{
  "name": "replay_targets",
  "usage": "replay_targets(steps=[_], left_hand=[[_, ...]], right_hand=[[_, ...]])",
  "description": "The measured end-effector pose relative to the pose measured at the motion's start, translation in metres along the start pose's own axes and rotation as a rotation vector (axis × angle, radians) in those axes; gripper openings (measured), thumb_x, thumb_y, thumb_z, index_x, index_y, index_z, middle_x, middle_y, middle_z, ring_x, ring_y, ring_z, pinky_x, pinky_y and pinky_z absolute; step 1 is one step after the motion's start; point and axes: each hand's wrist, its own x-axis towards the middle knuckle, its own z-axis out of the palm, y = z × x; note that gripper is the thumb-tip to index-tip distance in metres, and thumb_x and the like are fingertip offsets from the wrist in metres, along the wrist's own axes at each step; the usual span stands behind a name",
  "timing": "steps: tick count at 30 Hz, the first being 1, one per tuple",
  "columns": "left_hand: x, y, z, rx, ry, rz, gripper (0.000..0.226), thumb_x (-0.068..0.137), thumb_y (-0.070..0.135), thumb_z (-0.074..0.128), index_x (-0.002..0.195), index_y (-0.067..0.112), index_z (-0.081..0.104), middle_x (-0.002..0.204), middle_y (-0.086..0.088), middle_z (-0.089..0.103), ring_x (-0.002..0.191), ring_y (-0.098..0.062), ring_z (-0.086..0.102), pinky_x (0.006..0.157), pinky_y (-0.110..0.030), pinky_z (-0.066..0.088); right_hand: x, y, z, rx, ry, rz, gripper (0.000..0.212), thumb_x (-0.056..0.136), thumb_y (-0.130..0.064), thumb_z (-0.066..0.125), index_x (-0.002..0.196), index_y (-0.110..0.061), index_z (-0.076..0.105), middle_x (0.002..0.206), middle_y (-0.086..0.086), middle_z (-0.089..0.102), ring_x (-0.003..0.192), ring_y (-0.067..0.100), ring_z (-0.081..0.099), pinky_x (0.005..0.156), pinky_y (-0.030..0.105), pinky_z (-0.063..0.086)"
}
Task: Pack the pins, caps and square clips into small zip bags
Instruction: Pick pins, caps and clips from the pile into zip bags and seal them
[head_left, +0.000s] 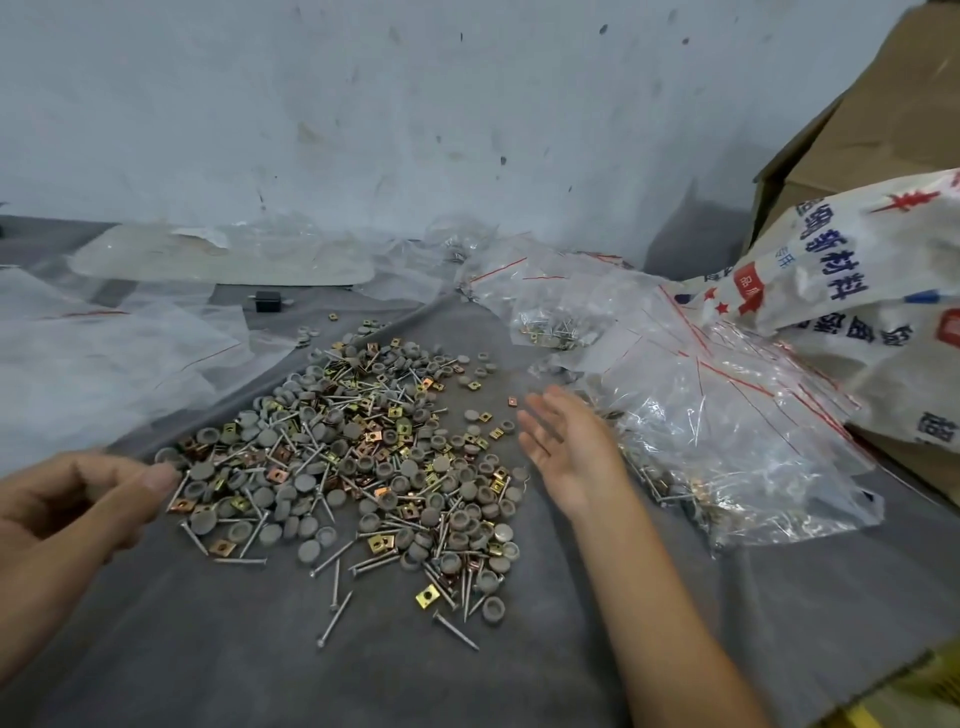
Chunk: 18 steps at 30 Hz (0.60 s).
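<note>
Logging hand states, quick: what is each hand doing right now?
Left hand: fingers curled by the pile; cannot tell whether it holds anything.
Right hand: open, fingers straight, holding nothing.

The left hand (88, 493) is held with fingers curled toward the thumb — the right hand (566, 447) is extended, fingers straight, palm inward.

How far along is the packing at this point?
Done: a heap of filled zip bags lies beside the open right hand. In hand: left hand curls at the edge of the loose pile, contents unclear. Left: that whole pile of pins, caps and clips, unpacked.
</note>
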Motion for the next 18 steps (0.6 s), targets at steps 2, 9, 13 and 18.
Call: replay_targets(steps=[2, 9, 13, 18], left_hand=[[0.002, 0.004, -0.001, 0.052, -0.030, 0.000, 0.027, 0.083, 0.050, 0.070, 0.079, 0.024, 0.069, 0.060, -0.002, 0.058, 0.053, -0.008, 0.054, 0.047, -0.028, 0.044], [0.016, -0.006, -0.013, 0.452, -0.005, 0.018, 0.012, 0.088, 0.031, 0.077, 0.083, 0.038, 0.069, 0.079, 0.019, 0.072, 0.077, -0.002, 0.066, 0.070, -0.027, 0.048], [0.027, -0.019, -0.024, 0.722, 0.058, -0.022, 0.029, 0.092, 0.026, 0.070, 0.120, 0.019, 0.069, 0.126, -0.006, 0.069, 0.122, -0.031, 0.059, 0.102, -0.043, 0.045], [0.034, -0.036, -0.032, 0.871, 0.040, -0.220, 0.031, 0.099, 0.049, 0.054, 0.127, 0.039, 0.065, 0.164, -0.003, 0.028, 0.152, -0.027, 0.019, 0.117, -0.052, 0.024]], right_hand=[[-0.008, 0.000, 0.002, -0.144, -0.019, -0.030, 0.018, 0.100, -0.011, 0.058, 0.115, -0.015, 0.066, 0.096, 0.003, 0.073, 0.080, 0.016, 0.066, 0.069, 0.029, 0.052], [-0.041, 0.021, 0.024, -0.614, -0.249, -0.299, 0.018, 0.099, -0.014, 0.059, 0.097, -0.024, 0.074, 0.080, -0.006, 0.075, 0.066, 0.003, 0.063, 0.064, 0.026, 0.050], [-0.059, 0.036, 0.033, -0.740, -0.450, -0.403, 0.022, 0.098, -0.021, 0.062, 0.096, -0.040, 0.074, 0.087, -0.007, 0.076, 0.074, 0.006, 0.068, 0.068, 0.028, 0.052], [-0.072, 0.048, 0.040, -0.866, -0.580, -0.426, 0.025, 0.095, -0.025, 0.061, 0.098, -0.047, 0.072, 0.088, -0.007, 0.075, 0.077, 0.014, 0.069, 0.072, 0.044, 0.058]])
